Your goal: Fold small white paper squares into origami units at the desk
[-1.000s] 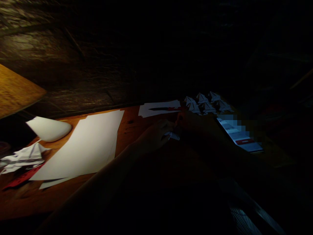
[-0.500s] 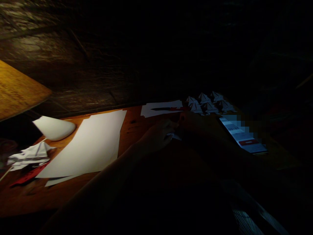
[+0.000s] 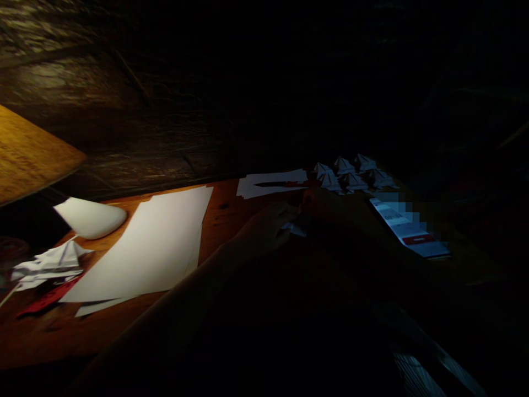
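The scene is very dark. My left hand (image 3: 266, 227) is curled over a small folded piece of white paper (image 3: 296, 229) on the wooden table (image 3: 225, 207). My right hand (image 3: 320, 204) meets it from the right, its fingers pinched on the same paper. Several small folded white paper figures (image 3: 351, 173) sit in a cluster just beyond my right hand. A lit phone (image 3: 407, 229) lies to the right of both hands.
Large white sheets (image 3: 152, 245) lie left of my left arm. A cut white sheet with a dark shape (image 3: 270, 183) lies at the table's far edge. Crumpled white paper (image 3: 49, 264), a red scrap (image 3: 43, 300) and a white cone-shaped paper (image 3: 91, 216) sit at the far left.
Both hands stay together on the small folded paper with only slight finger shifts. The view has swung a little.
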